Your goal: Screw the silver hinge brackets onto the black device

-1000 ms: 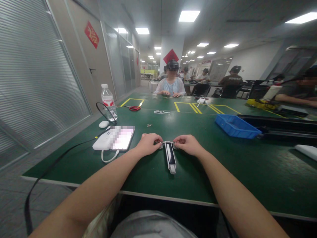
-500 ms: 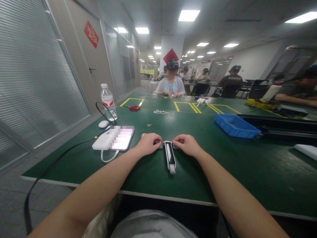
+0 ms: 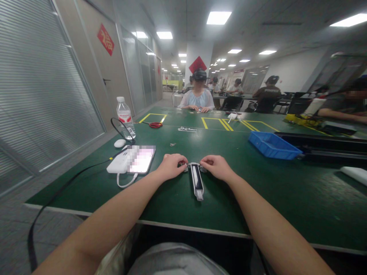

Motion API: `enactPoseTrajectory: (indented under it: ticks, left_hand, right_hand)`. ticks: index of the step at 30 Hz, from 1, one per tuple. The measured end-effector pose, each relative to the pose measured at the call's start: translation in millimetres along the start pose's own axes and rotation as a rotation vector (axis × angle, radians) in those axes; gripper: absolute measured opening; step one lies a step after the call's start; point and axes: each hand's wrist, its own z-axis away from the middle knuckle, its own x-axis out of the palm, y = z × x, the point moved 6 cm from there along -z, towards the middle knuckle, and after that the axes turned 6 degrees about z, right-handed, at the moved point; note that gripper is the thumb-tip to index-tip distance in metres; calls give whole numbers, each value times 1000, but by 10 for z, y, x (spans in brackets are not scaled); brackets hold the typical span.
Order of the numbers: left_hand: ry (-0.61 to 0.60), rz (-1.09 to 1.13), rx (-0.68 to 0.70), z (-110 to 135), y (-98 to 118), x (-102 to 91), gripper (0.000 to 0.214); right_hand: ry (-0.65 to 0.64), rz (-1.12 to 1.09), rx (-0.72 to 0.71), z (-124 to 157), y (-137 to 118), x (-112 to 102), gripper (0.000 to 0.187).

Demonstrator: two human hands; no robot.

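Observation:
A narrow black and white strap-like piece (image 3: 197, 181) lies lengthwise on the green table (image 3: 177, 206), its near end towards me. My left hand (image 3: 171, 166) is closed in a pinch at the left side of its far end, on a small metal part. My right hand (image 3: 217, 167) is pinched on the right side of the same end. Both hands rest on the table top, fingers curled.
A phone (image 3: 142, 159) on a white power bank (image 3: 119, 165) with cables lies left of my hands, a water bottle (image 3: 125, 116) and white mouse-like object (image 3: 119, 143) behind. Red scissors (image 3: 155, 125), small metal parts (image 3: 187, 129), a blue tray (image 3: 272, 145). People sit at the far side and right.

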Motion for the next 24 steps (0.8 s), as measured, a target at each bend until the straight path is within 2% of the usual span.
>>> enactPoseTrajectory:
  ticks: [10, 24]
  left_hand:
    - [2, -1, 9, 0, 14, -6, 15]
    - [1, -8, 6, -10, 1, 1, 15]
  right_hand:
    - [-15, 23, -47, -13, 15, 22, 15]
    - [-24, 19, -41, -17, 16, 29, 17]
